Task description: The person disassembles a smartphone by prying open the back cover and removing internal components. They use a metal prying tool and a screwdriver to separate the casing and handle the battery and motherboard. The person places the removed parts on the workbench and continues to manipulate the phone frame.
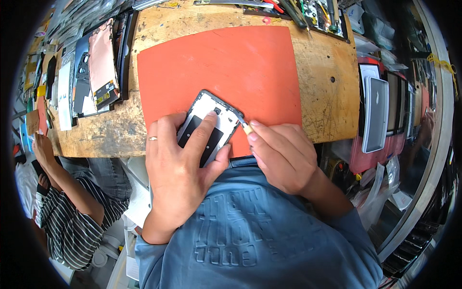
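A phone frame [217, 138] with a white and black inner face lies tilted near the front edge of an orange mat [221, 60]. My left hand [175, 161], with a ring on one finger, grips its sides between thumb and fingers. The index finger presses on the face close to a small round camera part. In my right hand [288, 156] is a small pick-like tool [247, 128] with a pale handle, pinched between thumb and fingertips. Its thin tip touches or nearly touches the frame's upper right corner; exactly where it ends is too small to tell.
The mat covers part of a worn wooden bench [327, 96]. Phone panels [103, 62] are stacked at the left. A tray of hand tools [325, 19] stands at the far right, with a white-rimmed case [375, 115] beyond the bench. Another person [79, 212] sits at the left.
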Demonstrator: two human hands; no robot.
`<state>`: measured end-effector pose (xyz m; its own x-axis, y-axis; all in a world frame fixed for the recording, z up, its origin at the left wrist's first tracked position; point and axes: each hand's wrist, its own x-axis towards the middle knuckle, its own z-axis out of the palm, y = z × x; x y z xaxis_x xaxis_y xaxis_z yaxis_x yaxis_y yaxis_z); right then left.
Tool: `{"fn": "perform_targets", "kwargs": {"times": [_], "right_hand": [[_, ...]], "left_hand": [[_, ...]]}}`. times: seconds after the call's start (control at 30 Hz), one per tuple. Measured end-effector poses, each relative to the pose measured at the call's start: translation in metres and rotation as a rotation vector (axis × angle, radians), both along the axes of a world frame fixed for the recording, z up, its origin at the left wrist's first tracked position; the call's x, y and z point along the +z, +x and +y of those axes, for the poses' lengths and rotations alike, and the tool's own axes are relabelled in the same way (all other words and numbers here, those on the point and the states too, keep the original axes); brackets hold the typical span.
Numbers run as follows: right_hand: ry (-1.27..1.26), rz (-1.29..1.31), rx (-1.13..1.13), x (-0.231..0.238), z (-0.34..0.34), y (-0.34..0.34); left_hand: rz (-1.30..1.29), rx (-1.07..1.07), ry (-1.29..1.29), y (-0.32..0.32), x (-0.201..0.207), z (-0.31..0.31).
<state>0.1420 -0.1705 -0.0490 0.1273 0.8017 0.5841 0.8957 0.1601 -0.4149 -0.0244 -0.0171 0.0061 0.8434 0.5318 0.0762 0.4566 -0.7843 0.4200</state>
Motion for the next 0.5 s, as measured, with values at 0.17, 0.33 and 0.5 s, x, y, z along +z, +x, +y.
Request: {"fn": "perform_targets", "kwargs": {"times": [0.17,0.33,0.5], "right_hand": [[0.007,0.010,0.007,0.001,0.016,0.000],[-0.013,-0.002,0.010,0.005,0.008,0.002],[-0.018,0.012,0.035,0.008,0.027,0.004]], "left_hand": [[0.014,0.000,-0.005,0.000,0.000,0.000],[-0.011,-0.015,0.025,-0.001,-0.005,-0.002],[-0.019,-0.021,0.046,-0.001,-0.006,0.001]]}}
